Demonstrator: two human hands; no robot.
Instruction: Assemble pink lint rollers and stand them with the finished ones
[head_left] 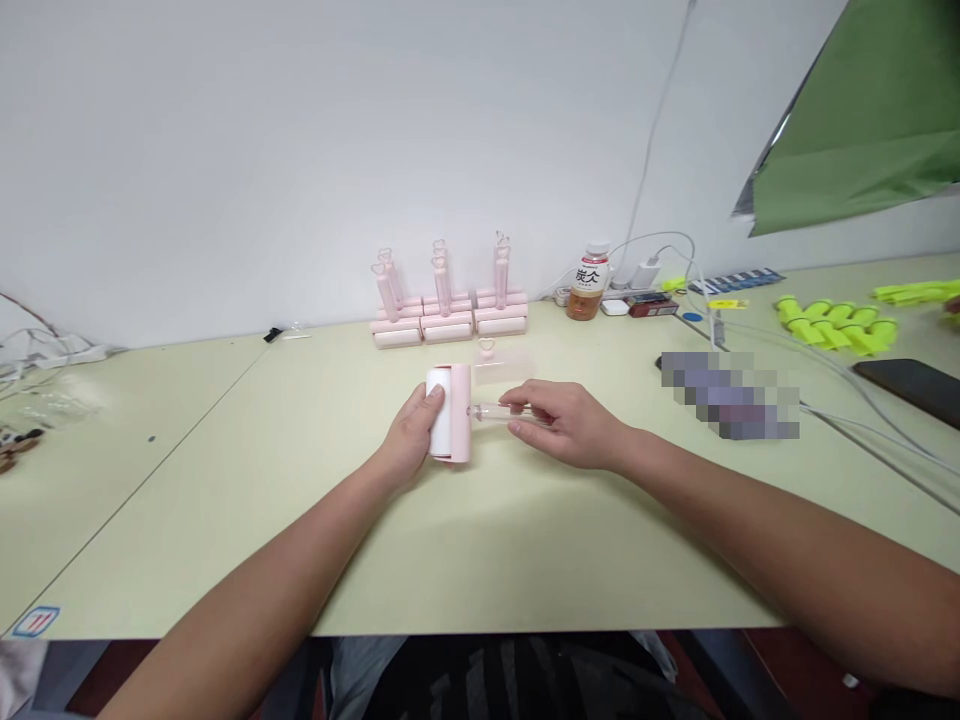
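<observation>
My left hand (412, 430) is closed round the white roll of a lint roller (460, 415), thumb on top, holding it above the table. The roller has a pale pink cover along its right side. From that side a clear handle (491, 412) sticks out to the right. My right hand (562, 422) pinches this handle between thumb and fingers; its far end is hidden by the hand. Just behind lies a see-through pinkish piece (506, 370) with a small heart-shaped loop (487, 348) at its left end.
Several pink lint rollers (448, 328) stand in rows by the wall, handles up. A drink bottle (587, 282), a white case (615, 307) and cables are right of them. Further right are a blurred-out object (727, 395), yellow-green parts (836, 325) and a dark phone (911, 388).
</observation>
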